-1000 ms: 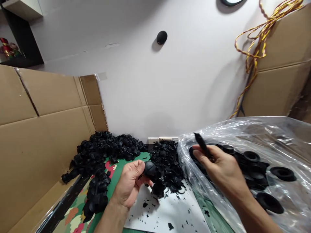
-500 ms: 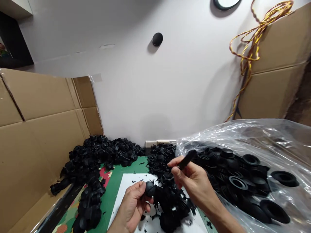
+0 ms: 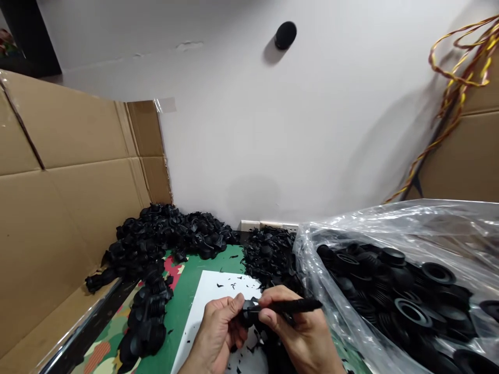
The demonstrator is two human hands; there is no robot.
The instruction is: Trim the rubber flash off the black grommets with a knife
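My left hand [image 3: 218, 332] is closed, pinching a small round black rubber part [image 3: 248, 315] between thumb and fingers. In my right hand [image 3: 304, 335] is a slim black-handled tool [image 3: 298, 305], gripped like a pen. Its thin tip points left and reaches the rubber part; whether it is a blade is too small to tell. Both hands are close together over a white sheet [image 3: 197, 317] sprinkled with black scraps. More black pieces lie beneath my right hand, partly hidden by it.
On the green mat [image 3: 212, 259] lie a row of rubber parts [image 3: 146, 322] and a larger heap [image 3: 179, 231] behind. Black scraps [image 3: 268, 252] pile near the wall. A clear plastic bag [image 3: 312, 265] on the right holds ribbed rubber parts [image 3: 401, 280]. Cardboard [image 3: 86, 192] stands left.
My right hand has moved down and left, bringing the tool from above onto the rubber part. The tool has swung from slanted to nearly level. The camera view has shifted.
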